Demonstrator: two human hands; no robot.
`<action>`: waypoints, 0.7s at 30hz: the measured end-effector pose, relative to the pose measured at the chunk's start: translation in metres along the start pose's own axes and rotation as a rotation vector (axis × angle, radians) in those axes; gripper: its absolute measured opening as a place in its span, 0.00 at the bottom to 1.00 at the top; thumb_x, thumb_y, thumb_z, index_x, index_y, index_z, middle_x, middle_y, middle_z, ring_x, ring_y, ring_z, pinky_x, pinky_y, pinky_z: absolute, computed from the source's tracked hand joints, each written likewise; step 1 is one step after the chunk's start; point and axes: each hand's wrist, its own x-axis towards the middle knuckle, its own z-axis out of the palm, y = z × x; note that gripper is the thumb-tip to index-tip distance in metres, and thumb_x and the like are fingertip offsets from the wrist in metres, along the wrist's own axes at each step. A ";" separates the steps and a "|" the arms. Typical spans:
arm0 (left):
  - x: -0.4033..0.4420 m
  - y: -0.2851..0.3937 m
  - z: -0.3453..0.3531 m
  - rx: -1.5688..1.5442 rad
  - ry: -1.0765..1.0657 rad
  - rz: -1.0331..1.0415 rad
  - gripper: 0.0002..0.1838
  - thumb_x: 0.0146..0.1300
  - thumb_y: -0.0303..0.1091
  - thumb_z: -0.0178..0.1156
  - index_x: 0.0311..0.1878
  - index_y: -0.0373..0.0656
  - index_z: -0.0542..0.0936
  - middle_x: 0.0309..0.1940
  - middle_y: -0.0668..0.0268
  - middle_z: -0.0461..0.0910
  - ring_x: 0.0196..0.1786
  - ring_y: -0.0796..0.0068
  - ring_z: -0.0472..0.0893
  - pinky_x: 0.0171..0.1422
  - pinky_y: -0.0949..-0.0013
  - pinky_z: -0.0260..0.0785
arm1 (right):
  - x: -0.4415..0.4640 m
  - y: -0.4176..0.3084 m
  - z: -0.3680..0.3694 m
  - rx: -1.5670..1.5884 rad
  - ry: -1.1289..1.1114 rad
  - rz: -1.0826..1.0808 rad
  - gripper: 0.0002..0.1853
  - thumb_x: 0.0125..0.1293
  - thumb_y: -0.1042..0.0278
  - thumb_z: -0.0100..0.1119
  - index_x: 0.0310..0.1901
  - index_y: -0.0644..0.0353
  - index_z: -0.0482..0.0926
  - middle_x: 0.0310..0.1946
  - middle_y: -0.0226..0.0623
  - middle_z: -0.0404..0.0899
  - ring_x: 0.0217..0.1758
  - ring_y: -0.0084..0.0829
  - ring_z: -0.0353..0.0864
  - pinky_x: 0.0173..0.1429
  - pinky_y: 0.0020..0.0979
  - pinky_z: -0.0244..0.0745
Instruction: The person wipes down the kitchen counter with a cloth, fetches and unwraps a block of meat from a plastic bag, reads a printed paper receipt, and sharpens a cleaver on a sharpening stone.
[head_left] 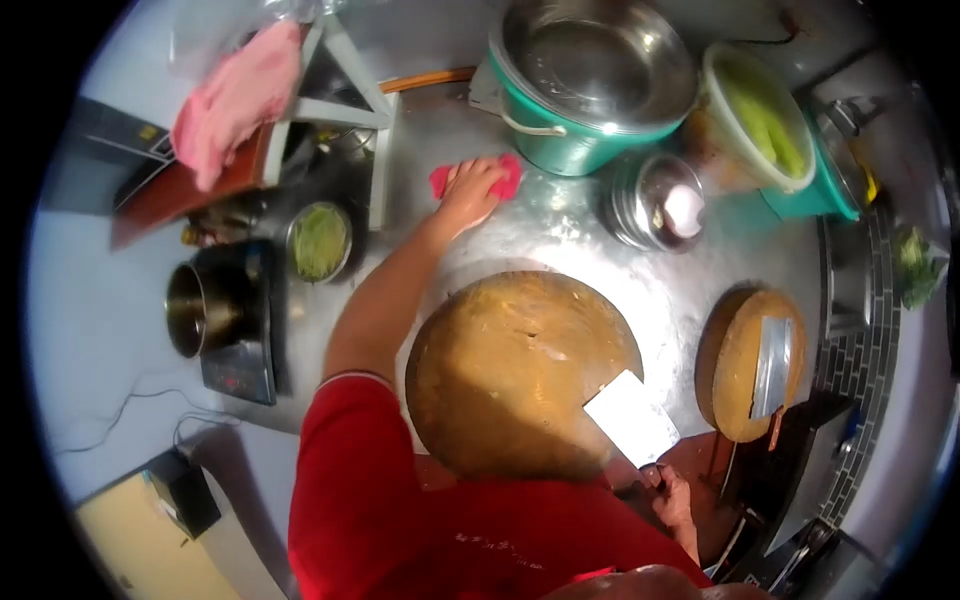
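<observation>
My left hand [470, 193] presses on a pink-red cloth [510, 177] on the steel table [560, 225], with the arm stretched forward. My right hand [672, 498], low at the right near my body, is closed round the handle of a cleaver [632, 417]. The cleaver's broad blade reflects bright light and overlaps the right edge of a large round wooden chopping board [525, 365]. A few small pale bits lie on that board.
Farther back stand a green bucket [560, 140] with a steel basin [590, 65] on top, stacked steel bowls [640, 205] and a tub of green vegetables [760, 120]. Another cleaver [772, 367] rests on a smaller board [735, 385]. At left are a pot [190, 310] and a bowl of shredded greens [320, 242].
</observation>
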 end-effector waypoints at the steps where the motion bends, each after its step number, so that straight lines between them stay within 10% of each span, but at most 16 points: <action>1: -0.023 0.002 -0.001 0.009 -0.018 0.110 0.22 0.60 0.29 0.60 0.60 0.51 0.82 0.68 0.59 0.73 0.72 0.56 0.68 0.77 0.48 0.55 | -0.004 0.016 0.007 0.056 -0.028 0.014 0.17 0.59 0.74 0.76 0.48 0.60 0.80 0.40 0.45 0.85 0.44 0.45 0.87 0.49 0.39 0.80; 5: -0.097 0.018 -0.027 -0.250 -0.344 0.226 0.17 0.55 0.25 0.62 0.49 0.46 0.85 0.58 0.60 0.81 0.64 0.57 0.76 0.72 0.54 0.64 | 0.003 0.006 -0.007 0.105 -0.075 0.020 0.17 0.56 0.73 0.76 0.46 0.59 0.80 0.39 0.46 0.84 0.45 0.52 0.85 0.49 0.42 0.80; 9: -0.059 0.004 -0.054 -0.336 -0.190 0.120 0.16 0.57 0.21 0.59 0.49 0.42 0.85 0.54 0.57 0.84 0.58 0.51 0.82 0.66 0.58 0.73 | 0.008 -0.010 -0.011 0.123 -0.021 -0.005 0.16 0.54 0.76 0.72 0.45 0.58 0.80 0.36 0.46 0.83 0.44 0.52 0.85 0.47 0.41 0.80; 21: 0.011 0.078 0.009 -0.051 -0.369 0.438 0.22 0.64 0.26 0.62 0.62 0.49 0.82 0.74 0.63 0.71 0.77 0.50 0.66 0.81 0.47 0.54 | 0.012 -0.016 -0.008 0.154 0.005 -0.024 0.18 0.54 0.79 0.69 0.48 0.57 0.81 0.39 0.52 0.84 0.46 0.59 0.84 0.47 0.48 0.80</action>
